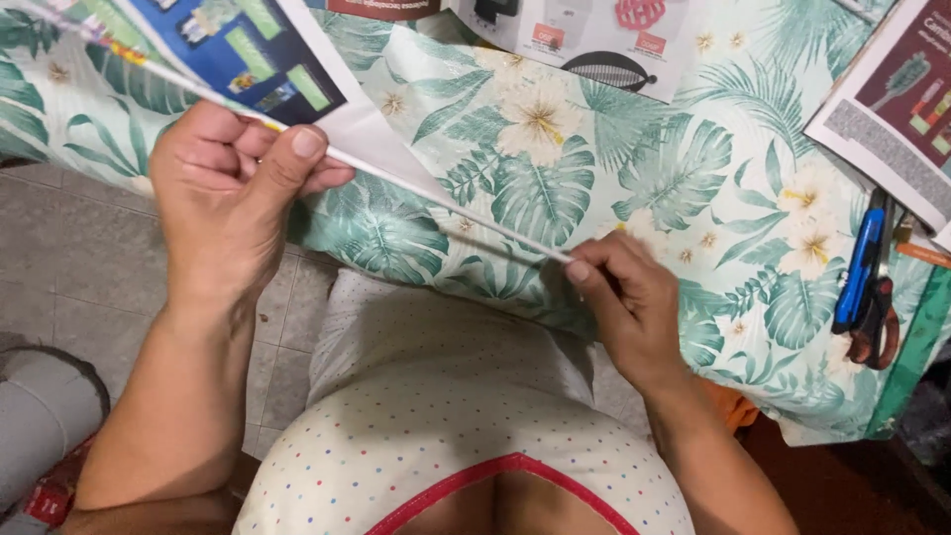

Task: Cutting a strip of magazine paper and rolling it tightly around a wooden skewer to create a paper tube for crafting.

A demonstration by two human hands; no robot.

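Nearest, our lap: we see a white top with small coloured dots and a red neckline [466, 436], pressed against the table's near edge.
Left hand: our left hand [223, 198] is lifted above the table's near-left corner, thumb and curled fingers pinched shut on the wide end of the paper.
Right hand: our right hand [619, 297] sits at the near edge, fingertips pinched tight on the thin tip of the roll.
Rolled paper: a glossy printed sheet [297, 89], blue and white, is wound into a narrow tube [456, 203] that slants from the upper left down to the right hand, held just above the cloth.
Surface: the table wears a tablecloth [634, 168] of green leaves and pale flowers, hanging over the near edge.
Right edge: blue-handled scissors [864, 282] lie here, near a printed page [892, 99].
Far edge: another printed leaflet [584, 40] lies flat.
Room: grey floor tiles [69, 258] show left of the table.
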